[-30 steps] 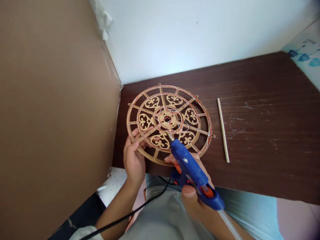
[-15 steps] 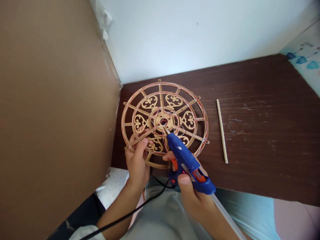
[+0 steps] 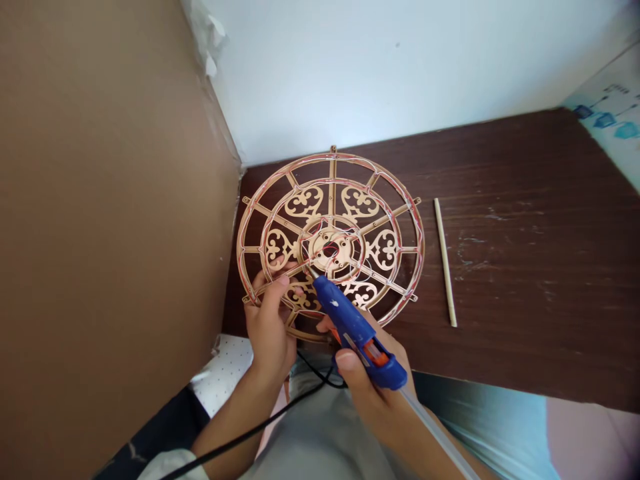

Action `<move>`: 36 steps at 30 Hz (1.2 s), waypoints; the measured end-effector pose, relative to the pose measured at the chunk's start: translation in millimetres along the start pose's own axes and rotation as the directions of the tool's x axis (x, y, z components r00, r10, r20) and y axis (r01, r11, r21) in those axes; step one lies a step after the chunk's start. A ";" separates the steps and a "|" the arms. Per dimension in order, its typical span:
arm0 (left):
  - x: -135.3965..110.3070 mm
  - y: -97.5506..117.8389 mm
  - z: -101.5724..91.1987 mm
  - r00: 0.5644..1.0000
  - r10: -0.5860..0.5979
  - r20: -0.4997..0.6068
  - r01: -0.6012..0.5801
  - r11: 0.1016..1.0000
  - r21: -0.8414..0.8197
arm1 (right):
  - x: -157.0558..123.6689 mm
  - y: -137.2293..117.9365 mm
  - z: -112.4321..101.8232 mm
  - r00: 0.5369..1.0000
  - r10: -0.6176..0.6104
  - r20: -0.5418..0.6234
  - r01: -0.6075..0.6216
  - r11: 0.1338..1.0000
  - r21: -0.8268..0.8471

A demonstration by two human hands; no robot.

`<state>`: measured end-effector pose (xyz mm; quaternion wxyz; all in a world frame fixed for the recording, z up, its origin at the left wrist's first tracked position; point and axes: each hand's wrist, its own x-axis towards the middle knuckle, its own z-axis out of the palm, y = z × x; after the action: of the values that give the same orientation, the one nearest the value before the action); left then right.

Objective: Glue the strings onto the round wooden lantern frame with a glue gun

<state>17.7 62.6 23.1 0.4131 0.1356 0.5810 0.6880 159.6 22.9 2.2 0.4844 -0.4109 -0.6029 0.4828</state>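
Observation:
A round laser-cut wooden wheel (image 3: 331, 193) with spokes, double rims and scrollwork panels stands tilted over the dark table, with thin red and white strands along its frame. My left hand (image 3: 267, 327) grips its lower left rim and spoke. My right hand (image 3: 370, 393) is shut around a blue hot glue gun (image 3: 353, 327) with orange trigger parts. The gun's metal nozzle points at the wheel's hub area, close to a spoke. A clear glue stick (image 3: 440, 433) runs out of the gun's rear.
A thin wooden dowel (image 3: 445, 263) lies on the dark wood table (image 3: 520, 167) to the right of the wheel. A large brown cardboard sheet (image 3: 100, 233) stands along the left. A black cord (image 3: 250, 433) trails down from the gun past my left forearm.
The wheel has turned clockwise and risen slightly off the table. The glue gun has shifted left, its nozzle now nearer my left hand.

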 end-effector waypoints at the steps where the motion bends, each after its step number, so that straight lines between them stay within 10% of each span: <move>1: 0.0 0.1 0.1 1.000 0.015 0.002 -0.015 1.000 0.005 | 0.1 -0.4 -0.4 1.000 0.010 0.015 -0.010 1.000 0.000; 36: -1.4 7.6 0.6 0.987 -0.146 0.067 0.149 0.988 -0.045 | -2.6 1.8 2.3 0.999 -0.044 -0.010 0.043 0.995 -0.089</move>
<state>15.9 62.2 30.6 0.4843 0.1036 0.5589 0.6651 157.9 20.3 -0.2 0.4798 -0.4216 -0.6297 0.4422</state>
